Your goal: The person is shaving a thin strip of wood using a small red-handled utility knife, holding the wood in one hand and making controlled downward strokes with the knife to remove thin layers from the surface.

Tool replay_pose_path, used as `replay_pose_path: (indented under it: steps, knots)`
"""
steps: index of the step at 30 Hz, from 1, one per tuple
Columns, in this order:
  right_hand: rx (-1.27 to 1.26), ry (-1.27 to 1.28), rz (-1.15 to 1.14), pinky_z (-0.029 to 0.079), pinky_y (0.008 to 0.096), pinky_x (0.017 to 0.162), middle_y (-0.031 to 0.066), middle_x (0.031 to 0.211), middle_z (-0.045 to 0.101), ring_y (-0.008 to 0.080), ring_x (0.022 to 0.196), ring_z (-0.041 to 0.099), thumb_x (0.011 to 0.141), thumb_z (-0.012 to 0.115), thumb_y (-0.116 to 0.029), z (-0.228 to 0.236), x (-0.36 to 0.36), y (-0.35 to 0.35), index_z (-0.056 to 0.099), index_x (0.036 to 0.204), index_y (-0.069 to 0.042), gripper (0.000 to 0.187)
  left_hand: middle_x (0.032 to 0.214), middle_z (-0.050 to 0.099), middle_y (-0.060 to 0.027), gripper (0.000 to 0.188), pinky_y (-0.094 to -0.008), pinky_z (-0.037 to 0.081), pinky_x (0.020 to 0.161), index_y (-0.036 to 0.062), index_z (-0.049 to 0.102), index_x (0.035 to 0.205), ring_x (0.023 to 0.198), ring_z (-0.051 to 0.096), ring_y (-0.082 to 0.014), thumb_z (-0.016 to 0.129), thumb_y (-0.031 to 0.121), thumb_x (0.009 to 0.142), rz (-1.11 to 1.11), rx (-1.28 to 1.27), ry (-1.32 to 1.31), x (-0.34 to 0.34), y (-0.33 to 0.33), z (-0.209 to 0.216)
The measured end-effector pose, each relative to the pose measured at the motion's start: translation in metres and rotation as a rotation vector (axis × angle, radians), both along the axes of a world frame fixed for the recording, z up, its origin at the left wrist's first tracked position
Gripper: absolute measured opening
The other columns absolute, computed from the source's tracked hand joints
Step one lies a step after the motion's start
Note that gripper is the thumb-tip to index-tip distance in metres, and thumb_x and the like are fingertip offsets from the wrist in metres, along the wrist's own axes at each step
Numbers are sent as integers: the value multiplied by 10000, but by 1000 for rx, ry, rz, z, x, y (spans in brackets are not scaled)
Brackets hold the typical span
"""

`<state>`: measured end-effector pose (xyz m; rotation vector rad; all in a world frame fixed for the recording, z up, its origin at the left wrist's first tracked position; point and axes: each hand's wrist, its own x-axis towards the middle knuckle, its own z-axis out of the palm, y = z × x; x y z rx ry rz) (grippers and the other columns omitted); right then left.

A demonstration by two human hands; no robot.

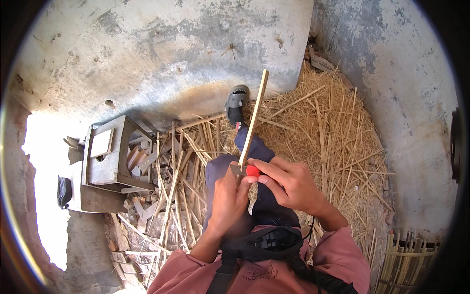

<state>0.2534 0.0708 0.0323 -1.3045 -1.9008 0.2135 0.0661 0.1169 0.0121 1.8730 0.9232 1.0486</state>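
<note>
A long, pale, straight wooden strip rises from my hands, tilted slightly to the right at its far end. My left hand is closed around its lower end. My right hand grips a knife with a red and black handle. Its short grey blade lies across the strip just above my left thumb. Both thumbs are close together near the handle. The strip's bottom end is hidden by my left hand.
Straw covers the floor to the right. Loose wooden sticks and rubble lie on the left. A weathered wooden box stands by the far wall. A black pouch is at the far left, and a slatted basket sits at lower right.
</note>
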Motion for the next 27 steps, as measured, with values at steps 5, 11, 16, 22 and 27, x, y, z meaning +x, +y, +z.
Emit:
replay_pose_path:
  steps: [5,11,16,22,27]
  knots:
    - [12,-22,-49,499,381,520,38,803,625,238,622,650,975,729,-225,1,-4,-3,711,1333,-113,375,658,582,-157,211,-369,432,512,-16,620,1063,514,557,-286,684,185,1056,50,6,50,2,-2,-1]
    - [-6,64,-119,491,384,507,51,795,618,251,587,634,973,734,-212,3,-18,-7,714,1332,-117,372,581,536,-169,362,-416,412,518,-23,587,858,499,559,-291,632,257,1082,149,-51,82,5,-7,5]
    - [-49,132,-54,473,363,532,82,781,639,236,589,613,940,760,-112,14,-17,-5,738,1299,-66,363,633,570,-155,281,-378,427,509,-29,646,1036,505,490,-217,661,248,1077,125,-49,55,-3,-7,-1]
    - [-44,122,39,523,403,563,79,844,677,286,649,669,980,732,-228,9,-3,1,730,1288,-92,336,708,613,-141,274,-368,446,544,-20,645,1091,559,538,-221,669,253,1073,-5,-98,76,-11,-3,13]
    - [-93,121,64,525,397,570,82,853,685,285,664,675,986,725,-231,14,0,0,736,1280,-94,325,728,641,-166,268,-383,461,553,-19,653,1115,577,611,-296,674,243,1066,10,13,88,-7,-5,11]
